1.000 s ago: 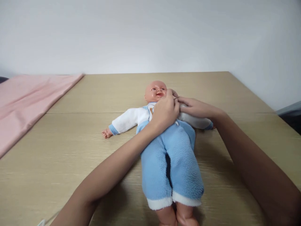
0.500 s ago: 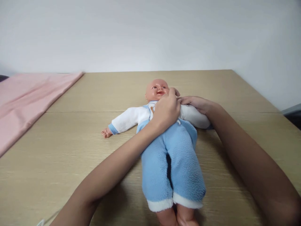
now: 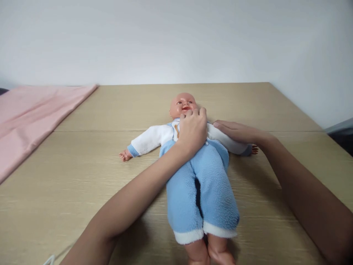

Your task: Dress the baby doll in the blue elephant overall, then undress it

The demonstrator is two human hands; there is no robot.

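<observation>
A baby doll in blue fleece overalls and a white top lies on its back on the wooden table, head toward the far side. My left hand rests on the doll's chest just below the chin, its fingers curled into the collar of the clothing. My right hand lies flat with fingers stretched out along the doll's white sleeve on the right. The doll's other arm sticks out to the left, its small hand bare.
A pink cloth is spread over the table's far left part. A pale wall stands behind the table. Something white shows at the bottom left edge. A dark object sits past the table's right edge.
My right hand slid away from my left hand and outward along the doll's sleeve, uncovering the doll's small hand. My left hand's fingers curled lower on the collar.
</observation>
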